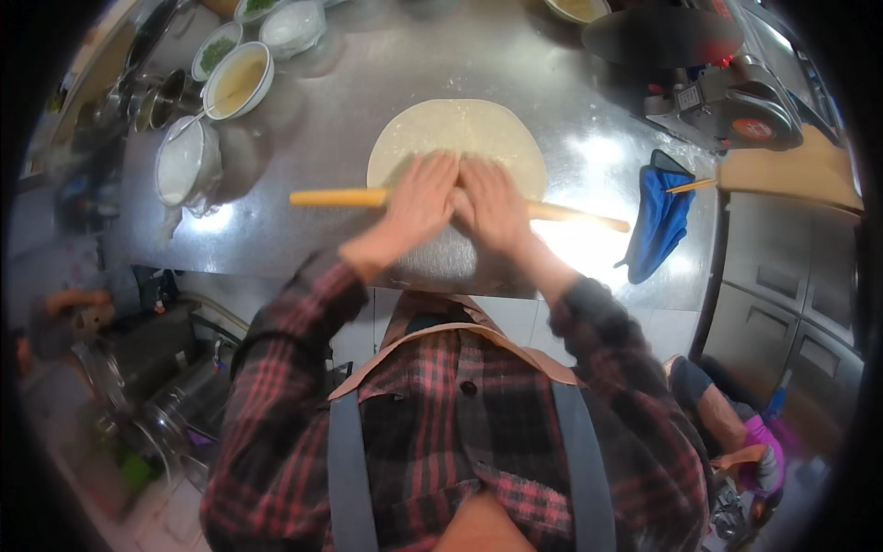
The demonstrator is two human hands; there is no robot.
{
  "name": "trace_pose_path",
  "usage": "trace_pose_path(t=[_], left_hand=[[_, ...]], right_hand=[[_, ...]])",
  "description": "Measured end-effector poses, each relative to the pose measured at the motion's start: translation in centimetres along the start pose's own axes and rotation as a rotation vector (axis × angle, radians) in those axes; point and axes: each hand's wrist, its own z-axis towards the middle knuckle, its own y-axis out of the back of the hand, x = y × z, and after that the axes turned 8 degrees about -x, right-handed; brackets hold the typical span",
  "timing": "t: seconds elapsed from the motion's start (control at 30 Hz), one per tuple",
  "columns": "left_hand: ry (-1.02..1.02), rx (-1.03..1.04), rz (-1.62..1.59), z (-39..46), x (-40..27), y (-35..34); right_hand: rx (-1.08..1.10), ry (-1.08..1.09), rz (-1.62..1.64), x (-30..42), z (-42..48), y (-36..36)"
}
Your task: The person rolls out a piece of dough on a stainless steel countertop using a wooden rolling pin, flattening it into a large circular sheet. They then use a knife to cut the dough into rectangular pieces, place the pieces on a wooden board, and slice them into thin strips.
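Observation:
A wide, flat round of dough (459,124) lies on the stainless-steel worktop (331,138). Across its near edge runs a wooden rolling pin (338,199), its ends sticking out on both sides. My left hand (424,190) and my right hand (493,200) lie side by side over the middle of the pin, fingers pointing away from me and nearly meeting. Both palms press on the pin from above; the fingers do not visibly wrap round it, and the hands hide its middle.
At the left stand a bowl of pale liquid (236,81), a plastic-covered bowl (183,169) and a bowl of chopped greens (217,54). To the right are a blue cloth (659,214), chopsticks (692,185) and a metal machine (745,110). Another person (741,441) is at lower right.

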Motion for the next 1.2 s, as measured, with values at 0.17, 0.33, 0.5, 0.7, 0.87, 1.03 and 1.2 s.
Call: trace_pose_path(t=[0.17,0.33,0.5,0.7,0.87,1.03,1.2], left_hand=[[0.185,-0.397,-0.006,7.9,4.3,0.3],[0.151,-0.302,0.068,8.5,5.8,-2.4],[0.240,-0.276,-0.001,17.6,10.4,-1.3],[0.154,-0.434,0.128,15.6,10.2,-3.9],[0.238,-0.332,0.065,23.3,14.4,-5.3],[0.206,-0.302,0.061,17.1,11.2,-4.2],[0.189,-0.328,0.074,-1.1,0.3,-1.0]], right_hand=[[-0.391,-0.059,-0.141,-5.1,6.6,-1.1],[-0.262,-0.137,-0.166,-7.4,7.1,-3.0],[-0.336,-0.132,-0.222,-12.9,15.9,-2.2],[-0.301,-0.186,-0.383,-13.7,13.3,-5.0],[-0.179,-0.321,-0.283,-18.5,20.8,-4.3],[-0.131,-0.249,-0.264,-14.5,13.9,-3.5],[-0.343,-0.171,-0.094,-2.3,-2.6,-1.3]])
